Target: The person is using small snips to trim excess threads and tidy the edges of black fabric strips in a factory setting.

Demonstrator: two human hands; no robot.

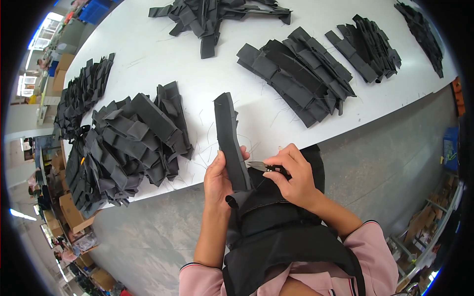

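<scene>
My left hand [216, 178] grips a long, narrow strip of dark grey folded fabric [227, 123] near its lower part, thumb on its face and fingertips showing at the right side. The strip stands nearly upright in view, its top end over the table edge. In my right hand [297, 180] is a small pair of black-handled thread snips [257, 166], pinched between thumb and fingers. The blades point left, close to the strip's right edge; I cannot tell whether they touch it. Black fabric of my apron [291, 246] lies below both hands.
A white table [207, 74] bears bundles of similar strips: a large heap [138, 130] at left, another bundle [296, 74] at right, and a loose pile [207, 19] at the back. Loose threads lie about. Cardboard boxes [74, 212] stand at far left, a blue crate [450, 148] at far right.
</scene>
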